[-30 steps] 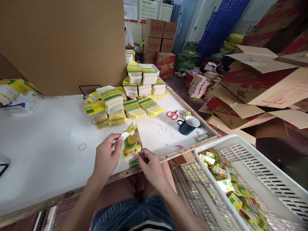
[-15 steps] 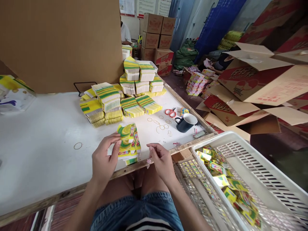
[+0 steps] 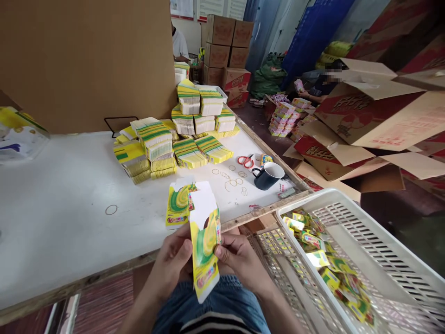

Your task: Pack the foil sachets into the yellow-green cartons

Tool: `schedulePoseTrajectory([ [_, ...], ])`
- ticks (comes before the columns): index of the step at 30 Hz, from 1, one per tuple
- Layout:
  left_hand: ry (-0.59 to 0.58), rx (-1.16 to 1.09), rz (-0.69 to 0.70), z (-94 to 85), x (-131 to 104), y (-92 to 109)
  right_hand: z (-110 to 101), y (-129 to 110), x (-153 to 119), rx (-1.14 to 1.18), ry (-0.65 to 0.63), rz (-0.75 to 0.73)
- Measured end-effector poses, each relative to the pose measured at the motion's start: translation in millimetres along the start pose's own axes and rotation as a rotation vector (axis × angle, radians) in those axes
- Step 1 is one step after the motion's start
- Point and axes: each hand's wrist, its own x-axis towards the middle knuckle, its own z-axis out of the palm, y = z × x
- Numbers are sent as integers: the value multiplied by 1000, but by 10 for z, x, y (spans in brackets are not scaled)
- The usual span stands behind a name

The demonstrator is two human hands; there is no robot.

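Observation:
A yellow-and-green printed carton (image 3: 205, 246) with a white flap is held up in front of the table's edge, above my lap. My left hand (image 3: 174, 257) grips its left side, with some fingers hidden behind it. On its right edge my right hand (image 3: 238, 257) pinches it between thumb and fingers. Just beyond, a small pile of matching flat cartons (image 3: 178, 202) lies on the white table (image 3: 86, 232). Farther back stand stacks of bundled carton blanks (image 3: 158, 144).
A dark mug (image 3: 267, 178), red-handled scissors (image 3: 246, 161) and several rubber bands (image 3: 111, 210) lie on the table. To the right stands a white plastic basket (image 3: 382, 232) with small yellow packets inside. Open cardboard boxes (image 3: 375, 116) and a person (image 3: 320, 90) are beyond.
My left hand has taken a carton from the pile and brought it toward me over the table's edge. My right hand has closed on its other side.

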Motion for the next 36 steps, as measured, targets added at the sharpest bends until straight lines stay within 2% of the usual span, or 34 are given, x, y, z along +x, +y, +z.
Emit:
schedulePoseTrajectory([
  [2, -136, -137, -202, -7, 34, -9, 14, 94, -35, -8, -27, 29],
  [3, -165, -169, -249, -12, 47, -15, 18, 128, -44, -27, -32, 38],
  [6, -101, -221, -273, -20, 53, -38, -7, 159, -48, -175, 34, 23],
  [8, -19, -242, -269, -20, 41, -54, -47, 112, -43, -396, 216, -79],
  [10, 39, -247, -285, -18, 30, -66, -85, 20, -32, -669, 360, -250],
  [11, 55, -243, -298, -18, 26, -71, -97, -34, -24, -792, 352, -339],
  [14, 73, -224, -321, -24, 26, -82, -96, -171, 9, -1001, 111, -520],
  [16, 81, -221, -320, -30, 27, -90, -76, -215, 34, -1040, 33, -556],
  [23, 142, -196, -323, -31, 24, -121, -30, -195, 68, -1028, 90, -515],
  [29, 217, -97, -387, -54, 32, -103, -37, -160, 107, -1097, 112, -507],
  [36, 147, -194, -466, -35, -21, -113, -68, -63, 124, -1075, 147, -512],
])
